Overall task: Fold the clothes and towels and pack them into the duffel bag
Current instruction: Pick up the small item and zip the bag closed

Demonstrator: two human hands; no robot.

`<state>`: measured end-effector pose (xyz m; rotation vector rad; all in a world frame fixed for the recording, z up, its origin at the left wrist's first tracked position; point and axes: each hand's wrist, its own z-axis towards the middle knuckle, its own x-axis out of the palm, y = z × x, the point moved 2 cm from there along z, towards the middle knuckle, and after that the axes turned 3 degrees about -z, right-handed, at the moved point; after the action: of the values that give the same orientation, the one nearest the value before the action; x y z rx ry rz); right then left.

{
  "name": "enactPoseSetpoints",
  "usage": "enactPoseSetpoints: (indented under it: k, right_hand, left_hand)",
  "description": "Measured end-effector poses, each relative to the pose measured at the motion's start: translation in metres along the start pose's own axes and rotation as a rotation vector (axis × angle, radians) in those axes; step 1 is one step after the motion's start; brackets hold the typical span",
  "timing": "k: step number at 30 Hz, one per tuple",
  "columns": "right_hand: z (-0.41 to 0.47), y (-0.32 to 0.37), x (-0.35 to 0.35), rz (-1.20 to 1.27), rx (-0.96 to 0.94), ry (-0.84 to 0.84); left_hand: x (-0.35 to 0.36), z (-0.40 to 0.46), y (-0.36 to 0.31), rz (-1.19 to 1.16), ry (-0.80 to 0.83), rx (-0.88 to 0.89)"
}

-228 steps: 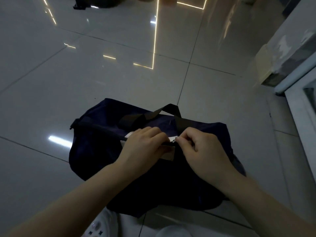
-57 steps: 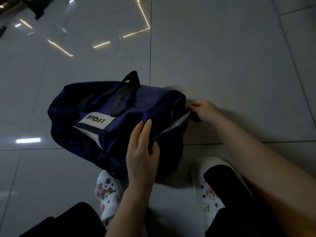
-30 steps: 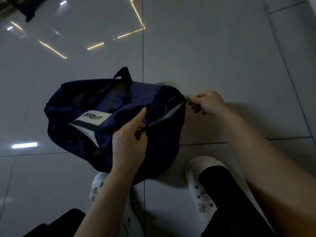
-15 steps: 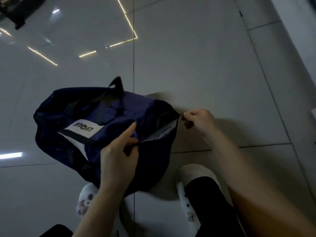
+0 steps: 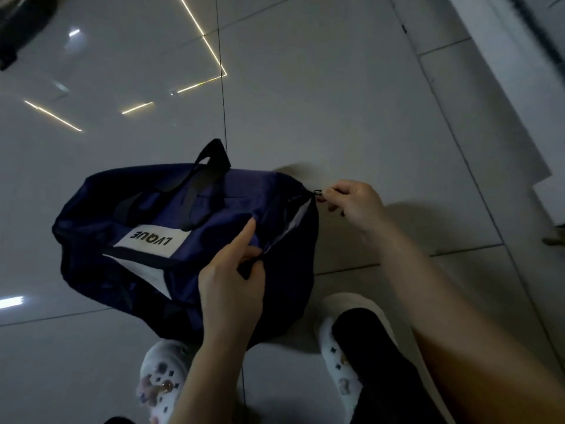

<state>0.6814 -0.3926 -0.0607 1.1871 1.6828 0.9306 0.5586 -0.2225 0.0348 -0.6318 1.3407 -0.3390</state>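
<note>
The left hand [image 5: 227, 289] pinches the fabric beside the zip opening of the navy duffel bag [image 5: 146, 228], forefinger extended along the cloth, thumb and remaining fingers curled narrow on it. The right hand [image 5: 356, 203] pinches the zipper pull [image 5: 318, 192] at the bag's right end, fingers closed tight. The bag lies on the tiled floor [image 5: 336, 117], long axis left to right, bare tile beyond and right, white clogs [image 5: 339, 356] just beside its near edge.

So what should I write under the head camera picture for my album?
Right hand pinches the zipper pull of the navy duffel bag; left hand holds it.
</note>
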Motion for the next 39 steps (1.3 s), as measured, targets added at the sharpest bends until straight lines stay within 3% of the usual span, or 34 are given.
enactPoseSetpoints:
  k: [6,10,15,18,21,23,25,27,32,35,39]
  right_hand:
    - [-0.012,0.01,0.005,0.141,-0.032,0.119]
    - [-0.007,0.002,0.002,0.004,0.042,-0.031]
    - [-0.031,0.029,0.011,0.304,-0.083,0.107]
    - [-0.032,0.023,0.01,0.337,0.037,0.003]
    - [-0.018,0.013,-0.001,0.081,0.076,-0.179]
    - [-0.02,0.017,-0.003,-0.119,-0.007,-0.208]
    - [-0.032,0.029,0.001,-0.014,-0.167,-0.079]
    - [-0.044,0.037,0.004,0.145,-0.213,0.073]
    - [-0.031,0.028,-0.003,0.003,-0.231,-0.05]
    - [-0.035,0.031,-0.002,0.047,-0.206,-0.045]
    - [-0.024,0.036,-0.006,-0.111,-0.194,-0.134]
  left_hand:
    - [-0.002,0.0,0.003,0.01,0.016,-0.014]
    - [0.008,0.002,-0.002,0.023,0.058,0.009]
    - [0.005,0.013,-0.002,-0.008,0.021,-0.012]
    - [0.006,0.01,-0.005,-0.002,0.081,0.025]
    - [0.014,0.007,-0.011,-0.029,0.098,0.012]
    - [0.017,0.007,-0.011,-0.045,0.096,0.006]
    - [0.01,0.011,-0.008,-0.047,0.049,0.006]
    - [0.0,0.015,-0.002,-0.031,0.02,0.02]
    - [0.002,0.01,-0.005,-0.036,0.123,0.066]
    - [-0.002,0.014,-0.004,-0.038,0.042,0.11]
    - [-0.01,0.045,-0.008,0.101,-0.103,0.224]
